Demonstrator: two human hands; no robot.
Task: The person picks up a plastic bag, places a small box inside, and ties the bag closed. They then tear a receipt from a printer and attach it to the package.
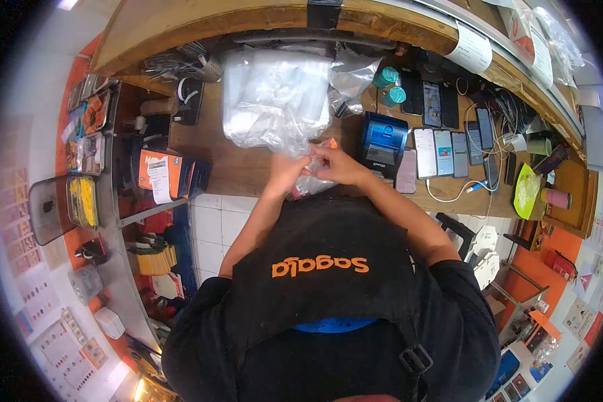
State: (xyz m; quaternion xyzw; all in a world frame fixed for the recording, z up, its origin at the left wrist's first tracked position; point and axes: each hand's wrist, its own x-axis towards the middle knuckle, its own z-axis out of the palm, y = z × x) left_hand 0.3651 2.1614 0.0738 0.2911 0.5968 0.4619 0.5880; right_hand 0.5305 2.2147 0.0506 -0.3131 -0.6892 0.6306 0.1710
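Note:
Both hands meet at the front edge of the wooden table (238, 175), close to my apron. My left hand (289, 169) has its fingers closed on a clear plastic bag (289, 137). Beside it, my right hand (333, 165) pinches the same crinkled plastic, its fingertips nearly touching the left ones. A small orange item (329, 143) shows just behind my right hand. More clear plastic (311, 185) hangs below the hands, with something reddish in it that I cannot make out. Behind them lies a stack of clear plastic bags (275, 87).
Right of my hands stand a blue and black printer (384, 143) and several phones (443, 153) with a white cable (449, 199). Two teal rolls (394, 96) sit farther back. At the left is an orange package (159, 173) with a white label.

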